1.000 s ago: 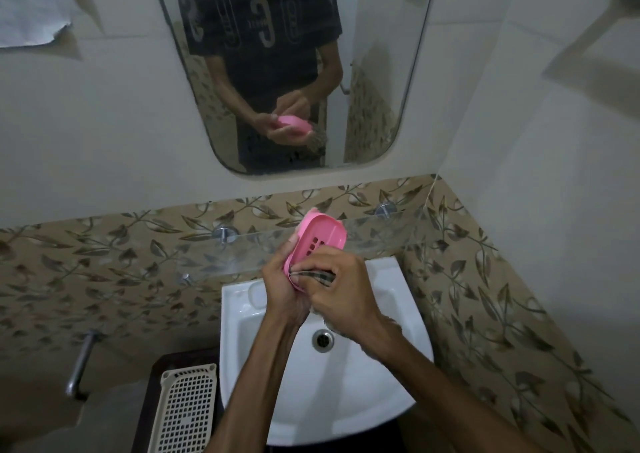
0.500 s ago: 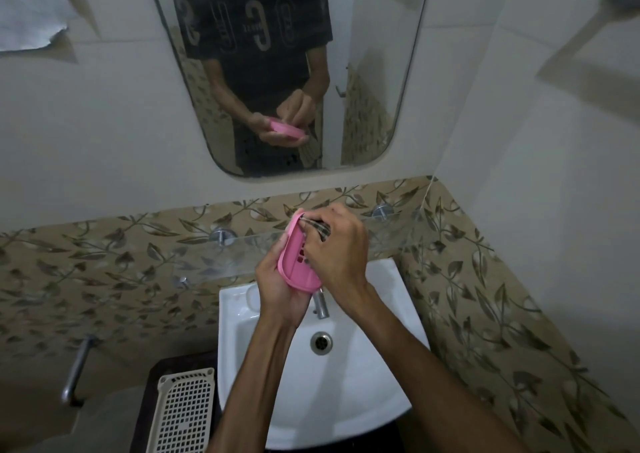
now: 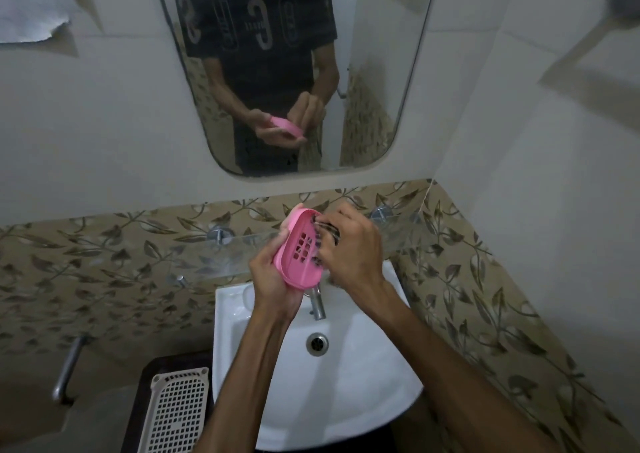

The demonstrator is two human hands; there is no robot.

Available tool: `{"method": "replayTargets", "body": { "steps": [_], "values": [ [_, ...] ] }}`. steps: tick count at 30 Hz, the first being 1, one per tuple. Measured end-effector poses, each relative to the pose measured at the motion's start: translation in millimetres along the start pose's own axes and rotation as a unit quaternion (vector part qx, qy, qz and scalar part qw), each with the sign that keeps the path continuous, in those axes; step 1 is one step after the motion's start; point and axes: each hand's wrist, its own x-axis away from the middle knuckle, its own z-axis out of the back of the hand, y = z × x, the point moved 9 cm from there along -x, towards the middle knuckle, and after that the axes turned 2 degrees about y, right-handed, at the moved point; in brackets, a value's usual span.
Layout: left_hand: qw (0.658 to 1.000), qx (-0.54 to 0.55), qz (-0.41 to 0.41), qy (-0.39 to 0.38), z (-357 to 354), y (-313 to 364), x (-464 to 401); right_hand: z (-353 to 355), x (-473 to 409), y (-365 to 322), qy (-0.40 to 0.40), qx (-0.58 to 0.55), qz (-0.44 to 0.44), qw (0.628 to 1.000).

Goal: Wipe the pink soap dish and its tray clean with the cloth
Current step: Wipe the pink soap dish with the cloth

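Note:
My left hand (image 3: pixel 273 272) grips the pink soap dish (image 3: pixel 300 255) from below and the left, above the back of the white sink (image 3: pixel 363 376). The dish is tilted so its slotted inner face points toward my right hand. My right hand (image 3: pixel 353 248) pinches a dark checked cloth (image 3: pixel 327 231) and presses it against the upper right of the dish. Most of the cloth is hidden under my fingers. I cannot tell the dish and its tray apart.
A metal tap (image 3: pixel 317 302) stands just under the dish, with the drain (image 3: pixel 317 343) below it. A glass shelf (image 3: pixel 214 248) runs along the leaf-patterned wall. A white perforated basket (image 3: pixel 178 411) sits at lower left. The mirror (image 3: pixel 287 71) reflects my hands.
The dish has turned from nearly edge-on to show its slotted face. My right hand with the cloth has shifted along the dish's upper right side.

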Motion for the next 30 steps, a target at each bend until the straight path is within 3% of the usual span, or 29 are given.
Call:
{"method": "replayTargets", "body": {
  "steps": [4,7,13,15,19,24,30],
  "values": [
    [1.0,0.005,-0.014,-0.003,1,-3,-1,-8,15,17,-0.065,0.018,-0.046,0.997],
    [0.999,0.01,-0.027,0.014,7,-2,-4,-19,39,21,-0.113,-0.066,-0.105,0.986],
    [0.999,0.006,0.005,0.037,14,-16,-8,-26,67,23,-0.113,-0.211,-0.153,0.959],
    [0.998,0.011,0.026,0.048,13,-22,-6,-26,62,15,-0.106,-0.225,-0.131,0.96],
    [0.998,0.031,0.023,0.051,8,-23,-5,-17,39,-3,-0.051,-0.148,-0.024,0.987],
    [0.998,0.024,0.011,0.052,6,-20,-3,-9,22,19,0.001,-0.08,-0.059,0.995],
    [0.996,0.036,0.029,0.079,13,-20,-6,-19,58,10,-0.04,-0.117,-0.042,0.991]
  ]
}}
